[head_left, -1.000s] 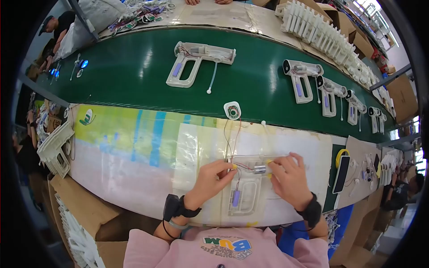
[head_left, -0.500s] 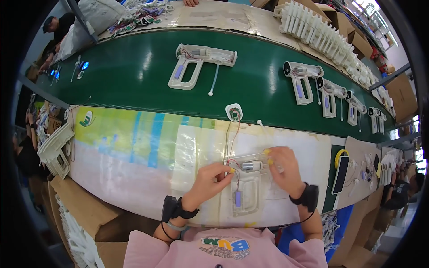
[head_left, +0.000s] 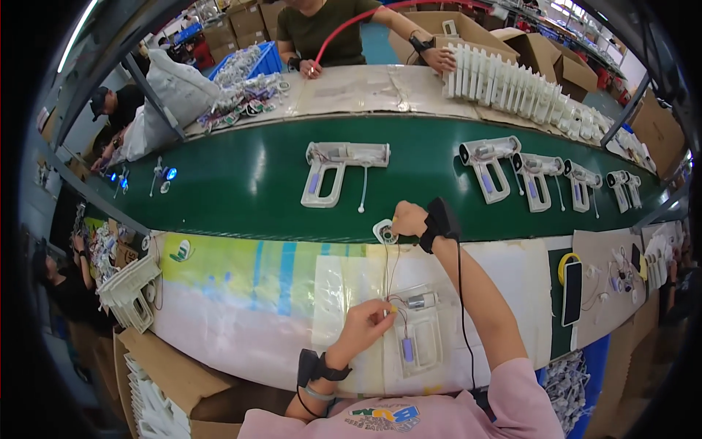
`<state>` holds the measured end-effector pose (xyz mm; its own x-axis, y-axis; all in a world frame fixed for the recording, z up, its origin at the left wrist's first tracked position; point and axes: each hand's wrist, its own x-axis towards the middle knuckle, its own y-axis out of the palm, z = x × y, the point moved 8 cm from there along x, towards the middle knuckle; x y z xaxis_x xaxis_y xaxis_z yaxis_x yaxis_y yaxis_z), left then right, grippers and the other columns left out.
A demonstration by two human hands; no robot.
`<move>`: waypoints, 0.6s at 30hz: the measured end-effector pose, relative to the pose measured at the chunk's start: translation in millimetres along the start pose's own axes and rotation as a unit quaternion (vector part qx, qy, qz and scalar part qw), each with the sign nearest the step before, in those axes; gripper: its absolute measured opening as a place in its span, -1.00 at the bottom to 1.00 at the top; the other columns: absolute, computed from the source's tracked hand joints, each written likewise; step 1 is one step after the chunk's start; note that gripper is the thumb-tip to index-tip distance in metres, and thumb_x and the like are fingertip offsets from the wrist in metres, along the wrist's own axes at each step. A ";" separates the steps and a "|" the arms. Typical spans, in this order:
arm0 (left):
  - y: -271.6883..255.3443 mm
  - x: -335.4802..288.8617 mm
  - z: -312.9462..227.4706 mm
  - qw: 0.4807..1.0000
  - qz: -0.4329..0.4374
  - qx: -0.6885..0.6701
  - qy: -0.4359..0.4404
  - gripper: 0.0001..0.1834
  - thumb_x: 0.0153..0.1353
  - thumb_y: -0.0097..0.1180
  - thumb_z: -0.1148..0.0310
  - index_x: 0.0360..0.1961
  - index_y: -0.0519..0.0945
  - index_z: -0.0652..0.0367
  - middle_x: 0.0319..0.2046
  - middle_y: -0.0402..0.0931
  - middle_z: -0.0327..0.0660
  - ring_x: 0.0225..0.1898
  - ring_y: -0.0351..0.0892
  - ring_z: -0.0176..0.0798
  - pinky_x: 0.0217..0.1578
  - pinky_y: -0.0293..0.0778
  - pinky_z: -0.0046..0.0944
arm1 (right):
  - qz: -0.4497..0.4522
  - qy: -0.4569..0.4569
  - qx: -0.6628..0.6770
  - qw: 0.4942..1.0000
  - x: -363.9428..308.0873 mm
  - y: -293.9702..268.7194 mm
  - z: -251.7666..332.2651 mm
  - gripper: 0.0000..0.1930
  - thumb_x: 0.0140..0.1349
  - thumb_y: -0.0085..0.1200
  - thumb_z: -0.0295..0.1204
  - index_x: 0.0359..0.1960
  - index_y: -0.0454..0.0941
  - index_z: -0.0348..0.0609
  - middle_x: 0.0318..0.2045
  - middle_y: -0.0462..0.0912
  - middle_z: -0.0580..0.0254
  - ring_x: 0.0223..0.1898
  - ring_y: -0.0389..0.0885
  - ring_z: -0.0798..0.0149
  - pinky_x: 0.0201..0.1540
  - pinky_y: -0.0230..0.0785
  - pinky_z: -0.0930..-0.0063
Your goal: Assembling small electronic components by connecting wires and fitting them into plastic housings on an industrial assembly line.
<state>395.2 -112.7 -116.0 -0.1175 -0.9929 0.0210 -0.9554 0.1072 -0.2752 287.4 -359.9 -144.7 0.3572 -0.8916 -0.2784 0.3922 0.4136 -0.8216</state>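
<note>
On the bench in front of me lies a translucent white gun-shaped half shell (head_left: 433, 344), with a silver motor (head_left: 421, 301) and a purple battery (head_left: 407, 350) inside. My left hand (head_left: 365, 325) is closed in a pinch at the shell's upper left corner, beside the thin red wires (head_left: 397, 298); what its fingertips hold is too small to make out. My right hand (head_left: 411, 222) reaches forward to the belt's near edge. Its fingers are closed on the rim of a small white cap with a round circuit board (head_left: 383, 231). Thin wires run from this cap down to the shell.
Similar filled shells (head_left: 344, 155) lie along the green belt (head_left: 234, 212). A phone (head_left: 572, 293) and yellow tape roll (head_left: 567, 268) are at the right. Stacked shells (head_left: 131, 289) stand left, above an open carton (head_left: 168, 369). Across the belt, a person's hand (head_left: 439, 60) touches a shell row.
My right hand has left the shell's motor end and moved forward to the white cap. My left hand stays by the wires. The view has tilted up, showing more of the person opposite.
</note>
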 end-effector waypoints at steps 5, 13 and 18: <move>-38.4 21.5 16.1 0.995 -0.054 -0.080 -0.021 -0.84 0.21 0.27 0.50 -0.18 0.61 0.23 -0.49 0.48 -0.39 -0.47 0.43 -0.54 -0.47 0.36 -0.50 | -0.020 -0.062 0.120 0.991 -0.3 6.3 13.1 -0.57 -0.09 0.33 -0.24 -0.22 0.62 -0.29 -0.27 0.68 -0.24 -0.18 0.69 -0.14 -0.12 0.54 0.17; -55.3 68.4 0.4 0.976 -0.083 -0.200 -0.020 -0.85 0.27 0.22 0.46 -0.18 0.56 0.26 -0.37 0.58 -0.33 -0.39 0.53 -0.49 -0.35 0.51 -0.42 | -0.058 -0.123 -0.118 0.984 -21.9 5.1 75.1 -0.51 -0.10 0.22 -0.26 -0.05 0.58 -0.07 -0.15 0.62 -0.11 -0.16 0.67 -0.11 -0.11 0.50 0.07; -76.8 48.8 30.0 0.978 -0.144 -0.148 -0.014 -0.92 0.29 0.17 0.48 -0.21 0.57 0.20 -0.37 0.57 -0.32 -0.33 0.56 -0.43 -0.23 0.54 -0.35 | -0.110 -0.219 0.034 0.969 -54.0 -18.5 76.0 -0.78 0.09 0.12 -0.38 -0.21 0.57 -0.14 -0.28 0.63 0.06 -0.29 0.66 0.00 -0.24 0.50 0.18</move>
<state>470.9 -170.9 -122.7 0.1723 -0.9846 0.0299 -0.9848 -0.1714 0.0289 325.4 -305.3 -76.6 0.5790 -0.8014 0.1502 0.5487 0.2467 -0.7988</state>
